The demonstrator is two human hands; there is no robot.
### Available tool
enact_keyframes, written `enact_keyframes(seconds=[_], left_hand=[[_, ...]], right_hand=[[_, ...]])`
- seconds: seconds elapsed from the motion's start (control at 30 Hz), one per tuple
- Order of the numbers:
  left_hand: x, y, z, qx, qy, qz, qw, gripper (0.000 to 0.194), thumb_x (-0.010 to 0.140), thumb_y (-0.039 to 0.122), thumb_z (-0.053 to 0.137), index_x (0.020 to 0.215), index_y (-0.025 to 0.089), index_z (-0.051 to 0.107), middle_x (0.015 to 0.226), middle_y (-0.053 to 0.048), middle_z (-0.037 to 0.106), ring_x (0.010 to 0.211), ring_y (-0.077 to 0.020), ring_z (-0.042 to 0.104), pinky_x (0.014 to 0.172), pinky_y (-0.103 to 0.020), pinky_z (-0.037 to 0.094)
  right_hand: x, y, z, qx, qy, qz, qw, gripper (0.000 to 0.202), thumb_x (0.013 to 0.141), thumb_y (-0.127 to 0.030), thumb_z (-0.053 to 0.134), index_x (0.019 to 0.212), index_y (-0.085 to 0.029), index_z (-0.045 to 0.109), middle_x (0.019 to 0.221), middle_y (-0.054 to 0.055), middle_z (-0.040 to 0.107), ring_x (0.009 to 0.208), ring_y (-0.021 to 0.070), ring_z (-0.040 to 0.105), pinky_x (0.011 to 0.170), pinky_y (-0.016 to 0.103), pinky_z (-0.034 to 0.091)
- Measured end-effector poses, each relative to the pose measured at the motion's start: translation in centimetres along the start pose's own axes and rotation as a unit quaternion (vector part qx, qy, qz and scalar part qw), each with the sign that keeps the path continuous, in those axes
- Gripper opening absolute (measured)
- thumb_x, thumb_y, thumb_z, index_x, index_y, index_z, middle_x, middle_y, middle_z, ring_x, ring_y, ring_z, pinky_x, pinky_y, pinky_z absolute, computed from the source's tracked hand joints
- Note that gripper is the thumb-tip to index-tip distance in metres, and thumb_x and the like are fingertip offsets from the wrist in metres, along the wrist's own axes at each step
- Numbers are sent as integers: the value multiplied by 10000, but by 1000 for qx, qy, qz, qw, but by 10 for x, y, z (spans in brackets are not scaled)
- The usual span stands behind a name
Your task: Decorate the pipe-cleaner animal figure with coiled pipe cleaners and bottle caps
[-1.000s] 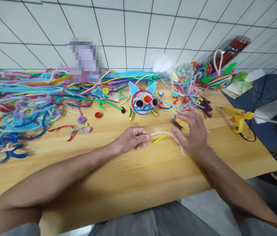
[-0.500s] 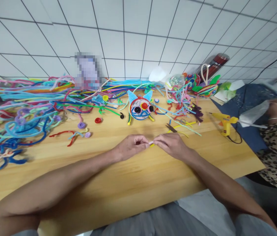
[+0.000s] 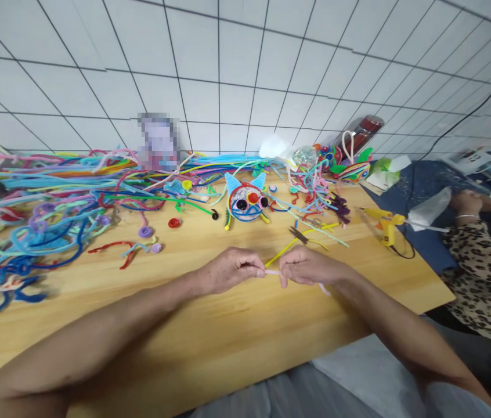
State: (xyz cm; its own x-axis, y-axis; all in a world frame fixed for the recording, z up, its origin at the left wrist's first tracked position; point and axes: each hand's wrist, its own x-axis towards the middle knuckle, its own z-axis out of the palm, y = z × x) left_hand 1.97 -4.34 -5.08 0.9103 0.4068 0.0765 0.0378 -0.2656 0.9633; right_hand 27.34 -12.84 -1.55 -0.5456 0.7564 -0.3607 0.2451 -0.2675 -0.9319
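Observation:
Between my two hands runs a pale pink pipe cleaner (image 3: 273,272). My left hand (image 3: 232,270) pinches one end of it. The fingers of my right hand (image 3: 310,266) close on it farther along, and its tail shows below the right wrist. A yellow pipe cleaner (image 3: 277,253) passes behind, near both hands; whether it is held I cannot tell. Beyond them stands a round cat-like figure (image 3: 246,201) with blue ears, black round eyes and a red nose. Dark scissors (image 3: 298,234) lie behind my right hand.
Tangled pipe cleaners (image 3: 54,220) cover the table's left and back. A yellow glue gun (image 3: 387,223) lies at the right edge. A fish-like craft (image 3: 352,169) stands at the back. Another person's forearm and leopard-print sleeve (image 3: 467,249) are at far right.
My hands have moved apart, exposing more of the pink pipe cleaner between them. Its tail now shows by the right wrist. The view has shifted slightly.

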Motion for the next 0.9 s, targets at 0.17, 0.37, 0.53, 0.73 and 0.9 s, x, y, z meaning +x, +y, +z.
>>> enact_keyframes(seconds=[0.17,0.37,0.53,0.73,0.9], left_hand=[[1,-4,-4,-112,7,-68,991,359,924,511,727,897,154,719,667,39,576,606,-94,479,575,-201,386],[5,-10,-7,-170,69,-100,978,475,858,620,772,865,158,660,614,55,562,542,-77,472,534,-196,365],[8,-9,-7,-180,144,-126,965,501,774,622,836,824,163,640,608,70,547,525,-69,488,526,-193,394],[9,-18,-4,-244,162,-137,946,563,709,651,895,768,160,626,650,27,643,545,-79,566,537,-205,458],[8,-16,2,-286,134,-135,939,586,675,628,954,743,147,626,712,-14,725,578,-79,619,550,-191,491]], right_hand=[[11,13,4,94,80,-4,992,549,884,-719,711,818,-174,720,402,-118,368,379,69,234,432,244,200],[10,12,0,56,157,1,986,457,848,-623,780,921,-175,728,560,-77,516,469,73,347,456,239,212],[-1,14,-9,-24,290,-17,956,445,855,-605,739,944,-169,768,588,-68,494,508,88,376,495,257,239],[-7,20,-4,4,274,-5,962,434,843,-613,737,802,-181,744,489,-73,458,457,87,319,485,278,178],[-9,14,8,182,210,-49,959,437,823,-616,801,857,-182,762,414,-91,410,417,82,270,495,273,193]])
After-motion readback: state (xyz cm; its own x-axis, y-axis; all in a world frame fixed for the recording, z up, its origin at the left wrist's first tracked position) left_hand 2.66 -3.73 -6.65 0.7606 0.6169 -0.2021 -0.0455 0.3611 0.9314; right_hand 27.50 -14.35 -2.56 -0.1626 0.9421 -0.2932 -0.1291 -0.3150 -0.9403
